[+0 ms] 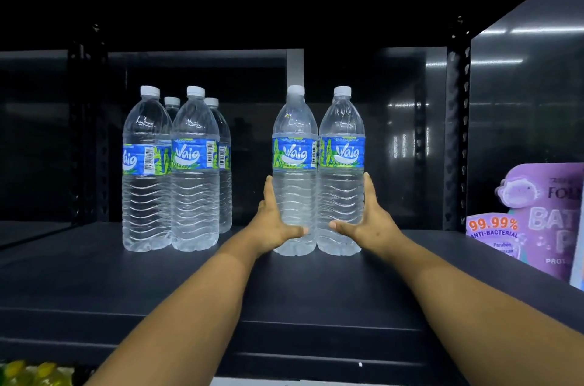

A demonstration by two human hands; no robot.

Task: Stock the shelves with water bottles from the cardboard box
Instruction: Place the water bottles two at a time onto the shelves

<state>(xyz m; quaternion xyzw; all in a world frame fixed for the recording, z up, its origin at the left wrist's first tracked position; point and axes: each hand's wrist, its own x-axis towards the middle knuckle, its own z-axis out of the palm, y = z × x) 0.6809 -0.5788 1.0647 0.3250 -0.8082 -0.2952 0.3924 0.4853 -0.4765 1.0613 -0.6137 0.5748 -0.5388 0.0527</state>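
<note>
Two clear water bottles with blue labels and white caps stand side by side on the dark shelf [94, 275], touching each other. My left hand [274, 221] presses the left bottle [294, 164] from its left side, fingers straight up its wall and thumb across its front. My right hand [368, 221] mirrors it on the right bottle [342, 164]. A cluster of several matching bottles [177, 170] stands further left on the same shelf. The cardboard box is out of view.
Purple anti-bacterial product packs [543, 221] stand at the shelf's right end. A black perforated upright [456, 132] rises behind them and another upright [87, 132] at the left. Yellow packets [28, 373] show on the level below, bottom left.
</note>
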